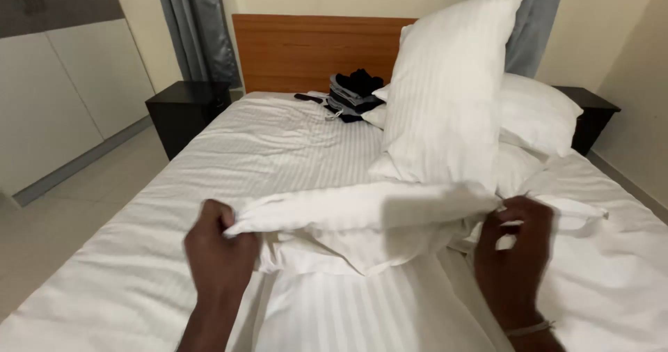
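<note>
On bed: left hand, right hand gripping pillowcase open edge.

Bed w/ pillows, clothes pile

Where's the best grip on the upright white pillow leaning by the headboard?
Probably the upright pillow by its top corners, reaching from the foot of the bed. It stands on end against the other pillows, so its upper edge is free, while its base is hidden behind the folded white cover.
</note>
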